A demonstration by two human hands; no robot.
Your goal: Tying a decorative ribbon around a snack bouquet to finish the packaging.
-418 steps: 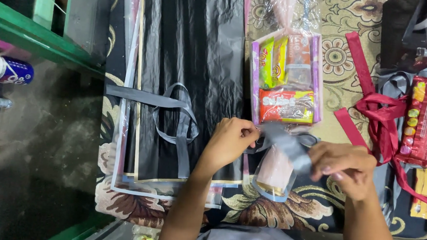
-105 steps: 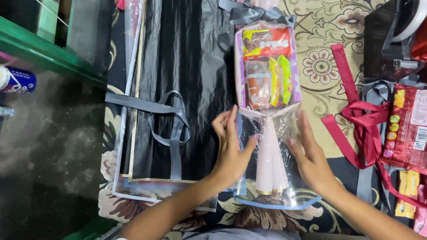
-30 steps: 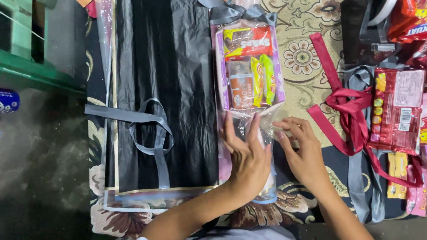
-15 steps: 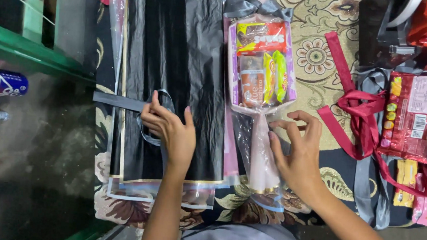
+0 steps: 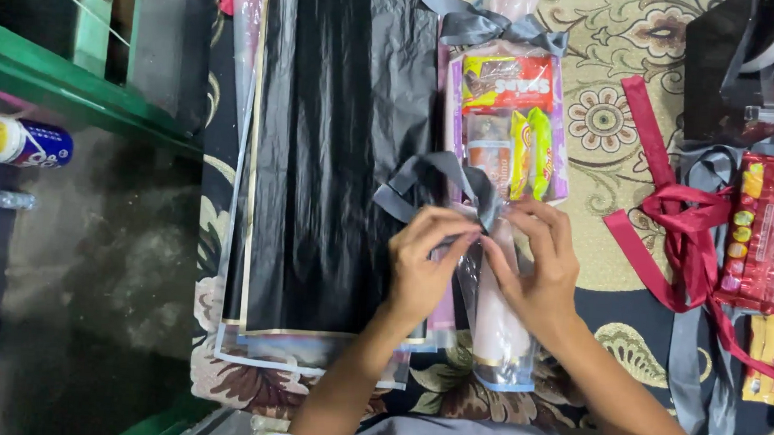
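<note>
Both hands pinch a grey satin ribbon bow (image 5: 430, 180) against the neck of the clear cellophane snack bouquet (image 5: 505, 153): left hand (image 5: 425, 260), right hand (image 5: 536, 262). The step in hand looks like fixing the bow; next it needs holding steady and pressing tight.

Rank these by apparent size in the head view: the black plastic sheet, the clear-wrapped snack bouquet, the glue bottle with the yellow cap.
1. Black plastic sheet, largest.
2. Clear-wrapped snack bouquet, which both hands work on.
3. Glue bottle with the yellow cap, smallest, though partly cut off at the frame edge.

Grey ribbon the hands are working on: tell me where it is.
The grey ribbon lies mid-frame in the head view, pinched by the left hand and right hand over the snack bouquet, beside the black sheet.
</note>
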